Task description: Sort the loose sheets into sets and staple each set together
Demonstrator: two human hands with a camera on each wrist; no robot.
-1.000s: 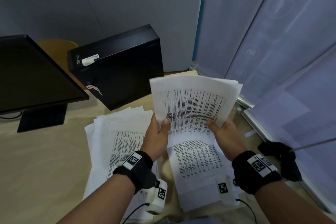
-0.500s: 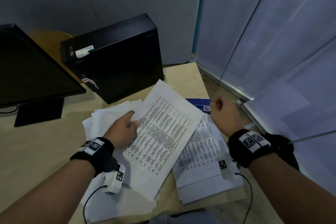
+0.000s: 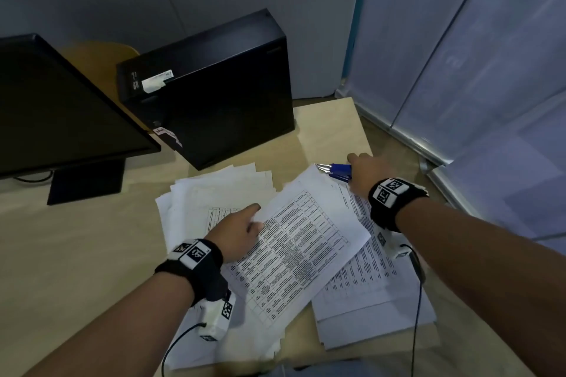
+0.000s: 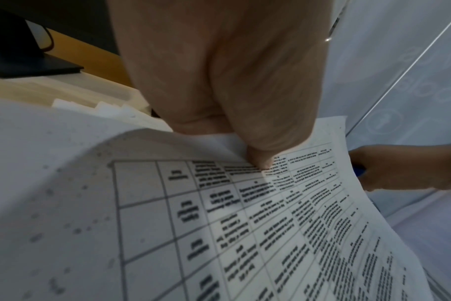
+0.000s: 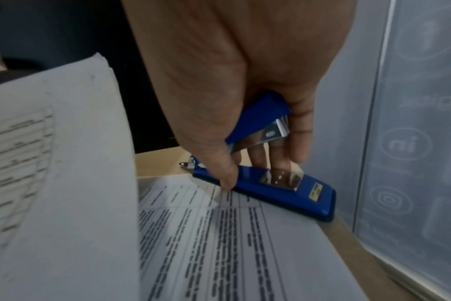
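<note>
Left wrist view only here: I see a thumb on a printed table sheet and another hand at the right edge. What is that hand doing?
Observer: The right hand has its grip on a blue metal-and-plastic stapler, fingers curled round its raised top arm.
Operator: Stapler lifted or down?
Observer: Its base sits at the far corner of the right-hand paper pile, at the desk's right edge.
Operator: Where is my sheet relative to that pile?
Observer: The printed table sheet, pinched by the left hand, lies skewed across both piles, overlapping the fanned left paper pile too.
</note>
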